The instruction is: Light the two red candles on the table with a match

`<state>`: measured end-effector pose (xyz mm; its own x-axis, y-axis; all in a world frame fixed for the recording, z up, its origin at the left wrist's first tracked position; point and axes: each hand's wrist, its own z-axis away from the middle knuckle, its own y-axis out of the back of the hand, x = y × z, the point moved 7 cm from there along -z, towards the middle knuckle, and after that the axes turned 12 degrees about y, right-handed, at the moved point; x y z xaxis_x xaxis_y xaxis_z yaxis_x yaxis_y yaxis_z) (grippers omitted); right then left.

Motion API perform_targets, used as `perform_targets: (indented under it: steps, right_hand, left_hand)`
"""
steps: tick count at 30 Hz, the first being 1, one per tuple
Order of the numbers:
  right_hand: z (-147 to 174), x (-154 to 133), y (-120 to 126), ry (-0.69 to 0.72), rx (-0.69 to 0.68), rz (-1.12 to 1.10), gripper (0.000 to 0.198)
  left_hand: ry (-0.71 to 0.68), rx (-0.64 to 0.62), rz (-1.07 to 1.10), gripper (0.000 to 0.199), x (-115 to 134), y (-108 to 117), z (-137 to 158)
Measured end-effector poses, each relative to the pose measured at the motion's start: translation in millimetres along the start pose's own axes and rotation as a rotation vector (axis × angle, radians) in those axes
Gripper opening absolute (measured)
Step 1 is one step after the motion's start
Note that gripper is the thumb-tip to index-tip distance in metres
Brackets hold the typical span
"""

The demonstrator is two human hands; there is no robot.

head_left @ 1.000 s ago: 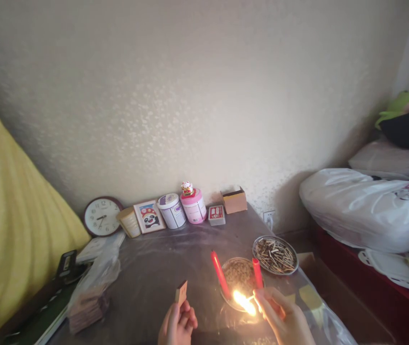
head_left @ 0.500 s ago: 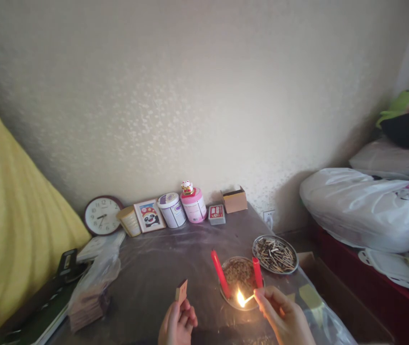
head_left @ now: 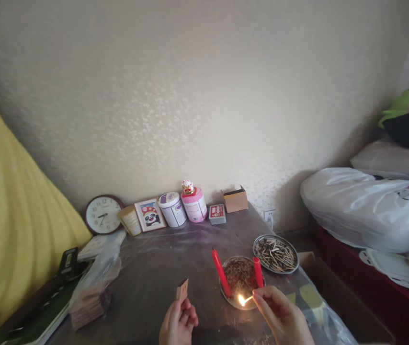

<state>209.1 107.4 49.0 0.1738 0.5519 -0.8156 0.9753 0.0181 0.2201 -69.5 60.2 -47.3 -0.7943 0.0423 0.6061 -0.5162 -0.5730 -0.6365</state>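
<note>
My right hand (head_left: 281, 318) pinches a burning match (head_left: 245, 300), its small flame low over the near rim of a round dish (head_left: 240, 280). Two red candles stand in that dish: one (head_left: 221, 273) leaning at its left edge, one (head_left: 258, 272) upright at its right edge, just above my fingers. Neither wick shows a flame. My left hand (head_left: 178, 323) holds a small matchbox (head_left: 182, 290) upright, a hand's width left of the dish. A second metal dish (head_left: 275, 254) behind holds several spent matches.
Along the wall stand a clock (head_left: 103, 214), a panda picture (head_left: 149, 215), two tins (head_left: 183, 208), a red box (head_left: 217, 213) and a cardboard box (head_left: 235, 200). A bagged stack (head_left: 91, 297) lies at left. White bags (head_left: 362, 208) pile up at right.
The match flame has shrunk from a large bright flare to a small flame. My right hand has shifted slightly. My left hand stays still with the matchbox.
</note>
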Motion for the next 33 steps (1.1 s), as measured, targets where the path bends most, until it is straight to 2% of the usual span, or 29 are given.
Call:
perform_targets:
  steps: [10,17,21,25,33]
  right_hand:
    - [1,-9,0,0.071,0.05,0.045,0.034]
    - [1,-2,-6,0.087,-0.028,0.052,0.027]
    - [1,0,-7,0.078,-0.012,0.023,0.026]
    - [0,0,-10,0.0,-0.027,-0.061,0.026]
    - [-1,6,-15,-0.154,0.031,-0.195,0.031]
  left_hand:
    - [0.006,0.01,0.001,0.043,-2,5,-2]
    - [0.005,0.022,0.0,0.044,-3,7,-3]
    - [0.004,0.015,-0.005,0.045,-2,5,-2]
    - [-0.008,0.008,0.005,0.043,0,2,-2]
    - [-0.019,0.005,0.014,0.043,2,2,0]
